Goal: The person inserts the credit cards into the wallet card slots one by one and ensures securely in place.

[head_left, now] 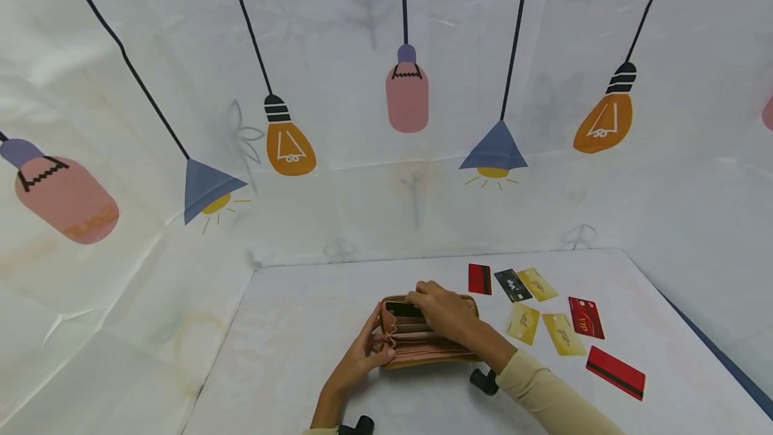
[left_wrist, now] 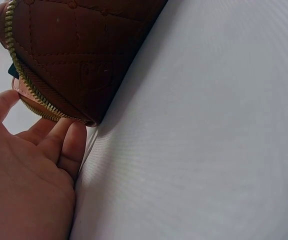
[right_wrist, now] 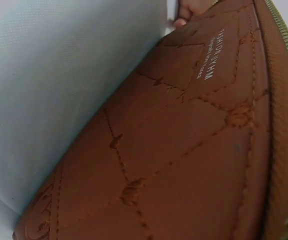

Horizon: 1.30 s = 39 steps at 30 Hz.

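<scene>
A brown quilted zip-around wallet (head_left: 423, 356) stands unzipped on the white table, its pink inner compartments facing up. At its left end my left hand (head_left: 360, 358) grips it, thumb on the near side and fingers along the end. The left wrist view shows that hand (left_wrist: 29, 165) by the gold zipper (left_wrist: 34, 90). My right hand (head_left: 445, 314) reaches over the wallet with bent fingers in the far compartment, beside a dark card-like piece (head_left: 401, 309). Its fingertips are hidden, so what they pinch does not show. The right wrist view shows the wallet's outer side (right_wrist: 184, 135).
Right of the wallet lie several loose cards: a red one (head_left: 480, 278), a black one (head_left: 513, 285), yellow ones such as the nearer yellow card (head_left: 564, 334), a red VIP card (head_left: 586, 317) and a striped red card (head_left: 616, 372). A lamp-printed white sheet (head_left: 362, 220) hangs behind.
</scene>
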Tool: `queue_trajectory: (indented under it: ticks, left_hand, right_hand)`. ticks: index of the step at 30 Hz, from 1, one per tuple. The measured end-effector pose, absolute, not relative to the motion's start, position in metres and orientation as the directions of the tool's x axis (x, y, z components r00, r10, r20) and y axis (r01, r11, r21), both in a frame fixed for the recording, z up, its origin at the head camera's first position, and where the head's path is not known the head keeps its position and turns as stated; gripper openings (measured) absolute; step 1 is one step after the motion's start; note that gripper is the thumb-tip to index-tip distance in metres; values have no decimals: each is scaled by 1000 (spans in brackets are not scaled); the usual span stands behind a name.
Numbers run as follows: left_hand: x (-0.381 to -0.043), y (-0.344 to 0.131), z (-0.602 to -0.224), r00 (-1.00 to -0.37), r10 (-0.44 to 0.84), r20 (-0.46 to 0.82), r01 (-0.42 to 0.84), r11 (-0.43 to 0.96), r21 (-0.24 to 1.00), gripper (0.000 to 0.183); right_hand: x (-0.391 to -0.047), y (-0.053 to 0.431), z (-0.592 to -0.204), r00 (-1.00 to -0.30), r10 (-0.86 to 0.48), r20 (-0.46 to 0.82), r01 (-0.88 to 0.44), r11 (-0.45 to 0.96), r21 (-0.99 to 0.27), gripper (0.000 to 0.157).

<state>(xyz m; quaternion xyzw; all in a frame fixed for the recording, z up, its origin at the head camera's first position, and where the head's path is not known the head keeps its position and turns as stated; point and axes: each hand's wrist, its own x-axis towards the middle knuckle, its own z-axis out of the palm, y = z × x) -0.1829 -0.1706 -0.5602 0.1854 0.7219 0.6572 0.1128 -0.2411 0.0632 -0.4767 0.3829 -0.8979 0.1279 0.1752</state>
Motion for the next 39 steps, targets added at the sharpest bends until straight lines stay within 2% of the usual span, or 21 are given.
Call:
queue_trajectory:
  ticks: [14, 19, 32, 39]
  left_hand:
    - [-183, -171, -561, -909, 411, 64, 99, 65, 993, 89]
    - [-182, -171, -561, -908, 415, 60, 95, 64, 993, 89]
    - [-182, -171, -560, -920, 389, 49, 86, 77, 993, 88]
    - [-181, -169, -561, -945, 323, 54, 106, 147, 983, 87]
  right_hand:
    - [-238, 61, -482, -647, -662, 378, -732, 679, -63, 24]
    - [-237, 61, -485, -642, -673, 368, -737, 674, -52, 33]
    - [-238, 59, -489, -578, -687, 441, -777, 628, -42, 56]
    - [-239, 59, -493, -570, -684, 456, -779, 626, -36, 56]
